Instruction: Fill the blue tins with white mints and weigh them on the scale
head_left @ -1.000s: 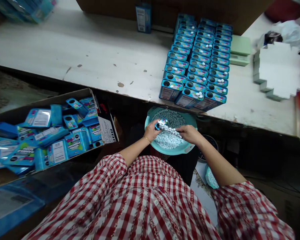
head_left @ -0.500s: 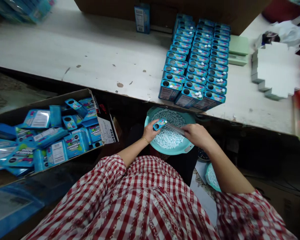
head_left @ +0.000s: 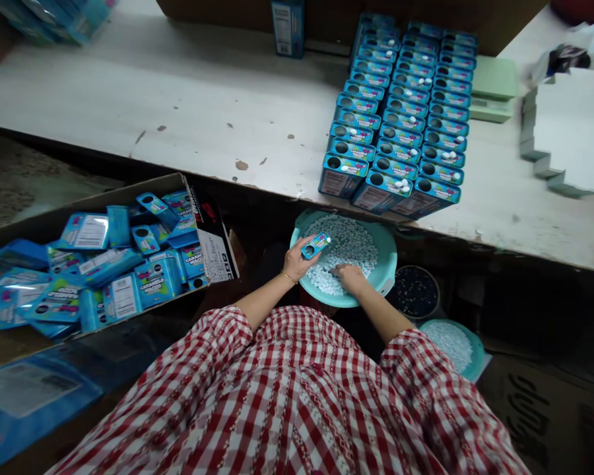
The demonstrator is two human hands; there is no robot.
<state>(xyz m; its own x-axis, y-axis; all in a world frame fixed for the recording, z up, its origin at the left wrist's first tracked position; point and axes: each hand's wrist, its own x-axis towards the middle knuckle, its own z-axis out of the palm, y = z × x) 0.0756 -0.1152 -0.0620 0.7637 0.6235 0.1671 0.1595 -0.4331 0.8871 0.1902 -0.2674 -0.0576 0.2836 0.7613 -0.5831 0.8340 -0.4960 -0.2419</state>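
Note:
My left hand (head_left: 297,259) is closed around a small blue candy box (head_left: 316,245), its round dark opening facing up and a white candy on its top. It is over the left side of a turquoise basin (head_left: 387,254) full of small pale candies (head_left: 349,231). My right hand (head_left: 351,278) is down at the candies in the front of the basin, fingers closed. A bit of a clear plastic tube (head_left: 333,271) shows at its fingertips; most of the tube is hidden in the candies and hand.
Rows of blue boxes (head_left: 400,125) stand on the white table (head_left: 202,112), several with white candies on top. A carton (head_left: 210,231) of loose blue boxes lies left. White stacked cartons (head_left: 569,132) and a green box (head_left: 494,82) sit right; a second candy bowl (head_left: 453,343) is lower right.
My right hand has moved left and down from the box's opening into the candies, taking the clear tube with it. My left hand still holds the box. The view has shifted slightly.

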